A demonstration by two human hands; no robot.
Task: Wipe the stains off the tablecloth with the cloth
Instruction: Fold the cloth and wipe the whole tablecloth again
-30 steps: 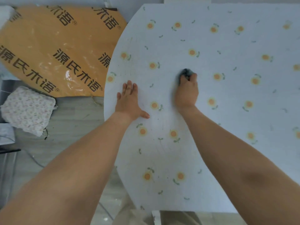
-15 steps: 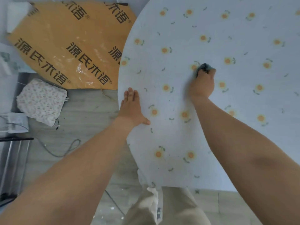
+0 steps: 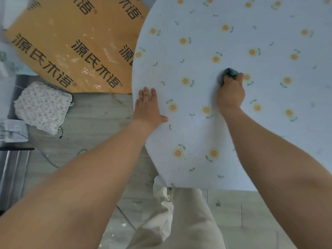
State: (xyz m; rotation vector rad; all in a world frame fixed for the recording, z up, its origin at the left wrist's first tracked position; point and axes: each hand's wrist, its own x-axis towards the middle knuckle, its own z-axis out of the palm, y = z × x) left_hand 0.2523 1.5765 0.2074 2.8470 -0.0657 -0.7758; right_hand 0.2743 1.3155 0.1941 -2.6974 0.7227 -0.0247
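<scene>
A pale blue tablecloth [image 3: 251, 123] printed with small orange flowers covers a round table on the right. My right hand [image 3: 230, 94] is closed around a small dark grey-green cloth [image 3: 228, 73] and presses it onto the tablecloth; only the cloth's far end shows past my fingers. My left hand [image 3: 148, 108] lies flat, fingers together, at the table's left edge. A few tiny dark specks dot the tablecloth near the left edge and the near edge.
A large orange board [image 3: 71, 44] with black characters lies on the floor to the left. A small floral fabric bundle [image 3: 43, 106] sits beside it. Metal bars [image 3: 12, 169] and a cable run along the far left. My beige trousers [image 3: 179, 221] show below the table's near edge.
The view has shifted, so the table sits further right and up. My right hand with the cloth has slid a little across the tablecloth. My left hand stays flat at the table edge.
</scene>
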